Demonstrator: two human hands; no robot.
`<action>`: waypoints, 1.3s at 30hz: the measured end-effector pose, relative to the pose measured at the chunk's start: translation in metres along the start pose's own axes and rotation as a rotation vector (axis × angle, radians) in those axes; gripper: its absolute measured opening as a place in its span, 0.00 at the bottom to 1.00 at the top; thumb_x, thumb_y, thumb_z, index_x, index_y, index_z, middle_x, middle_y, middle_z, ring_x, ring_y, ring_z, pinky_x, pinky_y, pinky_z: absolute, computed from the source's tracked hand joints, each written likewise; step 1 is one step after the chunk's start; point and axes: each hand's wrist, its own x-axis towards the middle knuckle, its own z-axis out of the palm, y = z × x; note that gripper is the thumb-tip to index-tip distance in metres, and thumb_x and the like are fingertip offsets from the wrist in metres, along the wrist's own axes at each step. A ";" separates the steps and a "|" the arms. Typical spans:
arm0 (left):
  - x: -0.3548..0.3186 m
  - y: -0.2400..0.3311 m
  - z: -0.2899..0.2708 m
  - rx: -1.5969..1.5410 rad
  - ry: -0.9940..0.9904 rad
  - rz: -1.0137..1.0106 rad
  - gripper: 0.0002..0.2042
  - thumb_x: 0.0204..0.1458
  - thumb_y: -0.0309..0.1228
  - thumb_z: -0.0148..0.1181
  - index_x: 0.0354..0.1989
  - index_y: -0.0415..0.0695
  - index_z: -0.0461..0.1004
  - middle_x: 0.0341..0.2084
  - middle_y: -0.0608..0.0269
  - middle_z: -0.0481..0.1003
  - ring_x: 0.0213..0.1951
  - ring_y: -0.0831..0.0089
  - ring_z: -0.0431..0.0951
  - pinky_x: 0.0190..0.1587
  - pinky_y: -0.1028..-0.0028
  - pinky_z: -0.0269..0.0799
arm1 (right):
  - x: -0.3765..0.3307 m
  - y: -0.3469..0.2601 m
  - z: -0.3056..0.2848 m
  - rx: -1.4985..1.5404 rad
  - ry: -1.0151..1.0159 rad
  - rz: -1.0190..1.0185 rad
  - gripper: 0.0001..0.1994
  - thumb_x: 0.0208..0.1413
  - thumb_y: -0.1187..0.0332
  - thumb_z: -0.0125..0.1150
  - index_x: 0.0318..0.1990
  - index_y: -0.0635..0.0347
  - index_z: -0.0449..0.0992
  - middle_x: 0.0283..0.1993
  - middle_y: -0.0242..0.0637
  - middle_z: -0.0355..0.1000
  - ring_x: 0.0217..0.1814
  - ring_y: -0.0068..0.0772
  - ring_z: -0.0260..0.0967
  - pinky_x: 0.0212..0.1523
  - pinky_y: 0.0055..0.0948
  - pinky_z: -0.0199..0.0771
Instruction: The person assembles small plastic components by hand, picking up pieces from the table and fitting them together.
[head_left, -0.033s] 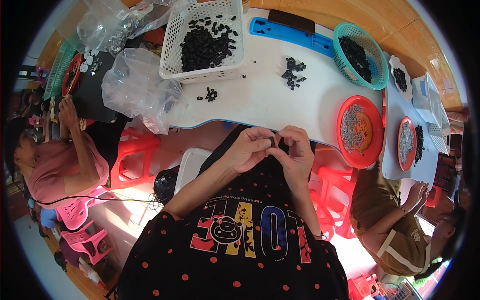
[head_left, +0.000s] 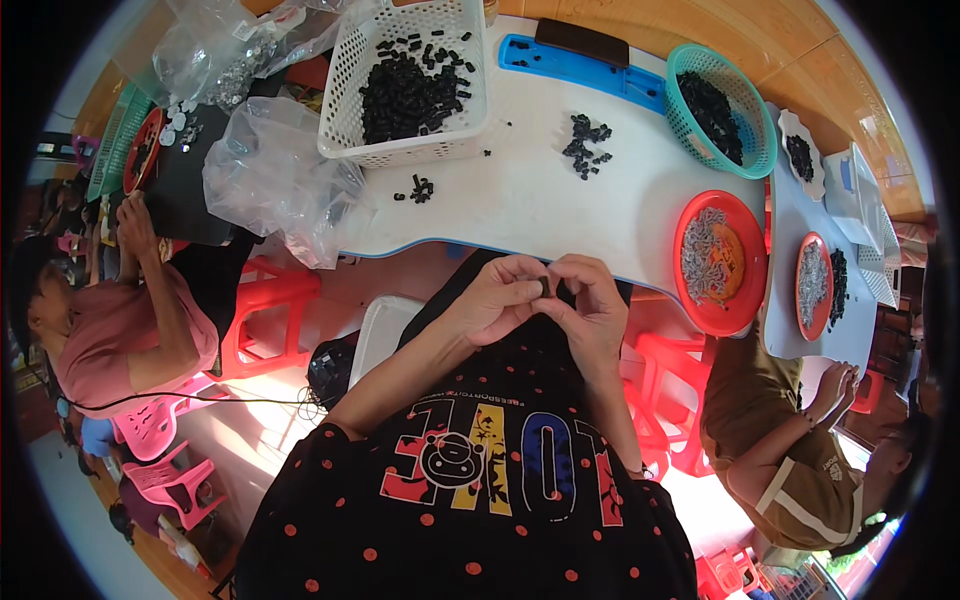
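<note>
Just off the table's front edge, above my lap, both hands meet at a small dark piece (head_left: 545,286). My left hand (head_left: 500,302) pinches it between thumb and forefinger. From the other side my right hand (head_left: 592,308) closes its curled fingers and thumb on the same piece; the fingers partly cover it. On the table ahead lie a small cluster of black parts (head_left: 421,189) and a larger loose pile of black parts (head_left: 585,146). A white perforated basket (head_left: 400,152) holds many similar black parts.
A red bowl (head_left: 744,310) of small silvery pieces stands at the table's right edge. Behind it are a green basket (head_left: 768,150) and a blue tray (head_left: 580,80). A clear plastic bag (head_left: 280,170) lies left. Co-workers sit both sides, near red stools (head_left: 265,325).
My right fingertips have shifted slightly closer around the small dark piece. Everything else looks the same.
</note>
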 end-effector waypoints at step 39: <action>-0.006 0.032 0.018 0.553 0.236 -0.204 0.15 0.46 0.15 0.61 0.43 0.34 0.71 0.36 0.53 0.78 0.37 0.70 0.81 0.43 0.74 0.79 | 0.012 -0.029 -0.014 -0.777 -0.475 -0.342 0.36 0.42 0.75 0.69 0.62 0.65 0.63 0.26 0.34 0.68 0.31 0.35 0.66 0.42 0.34 0.68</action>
